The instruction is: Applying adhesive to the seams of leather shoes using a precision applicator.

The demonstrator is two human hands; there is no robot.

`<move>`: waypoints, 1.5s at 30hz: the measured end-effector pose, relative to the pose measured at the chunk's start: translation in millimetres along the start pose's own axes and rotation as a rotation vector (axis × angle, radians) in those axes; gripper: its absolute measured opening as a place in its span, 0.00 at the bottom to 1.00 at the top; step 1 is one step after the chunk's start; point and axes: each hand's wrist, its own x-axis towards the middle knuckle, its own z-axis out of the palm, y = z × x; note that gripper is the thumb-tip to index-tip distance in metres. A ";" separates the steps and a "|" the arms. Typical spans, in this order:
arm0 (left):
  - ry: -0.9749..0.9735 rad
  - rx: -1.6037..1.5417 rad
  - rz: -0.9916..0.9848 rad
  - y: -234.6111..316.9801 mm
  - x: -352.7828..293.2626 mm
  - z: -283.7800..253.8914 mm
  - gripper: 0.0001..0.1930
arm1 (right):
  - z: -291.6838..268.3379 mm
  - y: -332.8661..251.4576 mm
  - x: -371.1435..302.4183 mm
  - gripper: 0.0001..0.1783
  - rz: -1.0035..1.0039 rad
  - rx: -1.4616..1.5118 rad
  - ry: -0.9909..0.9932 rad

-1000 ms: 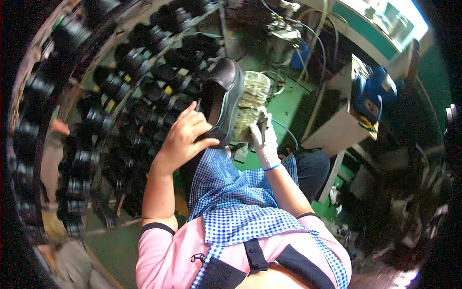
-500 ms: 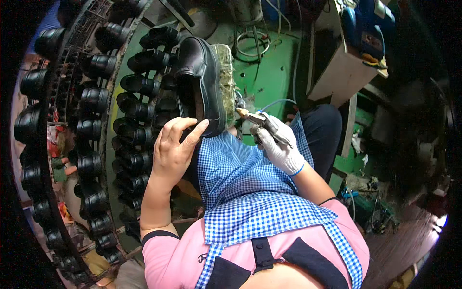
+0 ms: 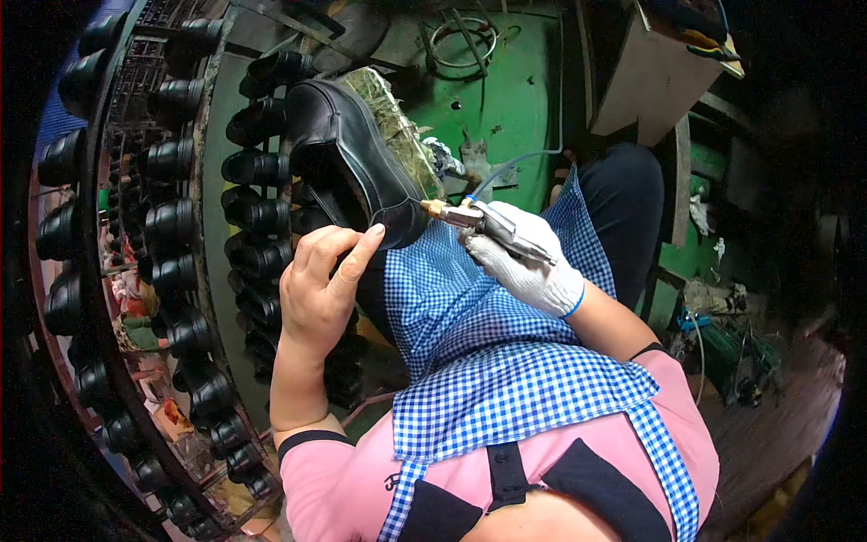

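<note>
My bare left hand (image 3: 321, 280) grips the heel end of a black leather slip-on shoe (image 3: 366, 149), thumb on the outer side, other fingers curled toward the opening. The shoe lies tilted, its toe pointing away and to the left, against a worn, crusted block (image 3: 390, 113). My right hand (image 3: 537, 271), in a white knitted glove, is wrapped round a metal spray gun (image 3: 497, 228) with a brass nozzle. That nozzle points left, right at the heel's side; whether it touches cannot be made out. From the gun a thin blue hose (image 3: 519, 161) runs up and right.
Racks of black shoes (image 3: 167, 226) stand close on my left. A green surface (image 3: 510, 99) with scraps and a metal ring (image 3: 463, 43) lies ahead. At the upper right is a wooden box (image 3: 646, 77). A blue checked apron (image 3: 506, 397) covers my lap.
The spray gun has come left and its nozzle now meets the heel area. The shoe has tilted, its toe swinging left. The view has shifted slightly.
</note>
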 end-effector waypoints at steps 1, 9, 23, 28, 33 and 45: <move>0.002 0.003 -0.002 0.3 0.6 0.3 0.24 | 0.3 1.4 0.4 0.12 -0.051 -0.032 0.029; -0.033 0.065 0.067 -2.3 11.3 -4.2 0.28 | -1.4 -1.4 -6.7 0.11 -0.172 -0.208 0.094; -0.215 -0.071 0.118 -1.8 88.6 -1.1 0.26 | -24.8 -4.4 -15.2 0.09 -0.274 -0.172 0.226; -0.163 -0.063 0.020 -2.6 115.9 10.7 0.25 | -17.1 1.8 2.9 0.08 -0.192 0.036 0.406; -0.070 0.108 -0.040 -10.8 145.6 26.3 0.20 | -23.8 6.3 38.5 0.09 -0.278 -0.036 0.487; -0.120 0.418 -0.346 -82.3 173.0 32.5 0.28 | 10.9 9.9 101.3 0.10 -0.247 0.003 0.462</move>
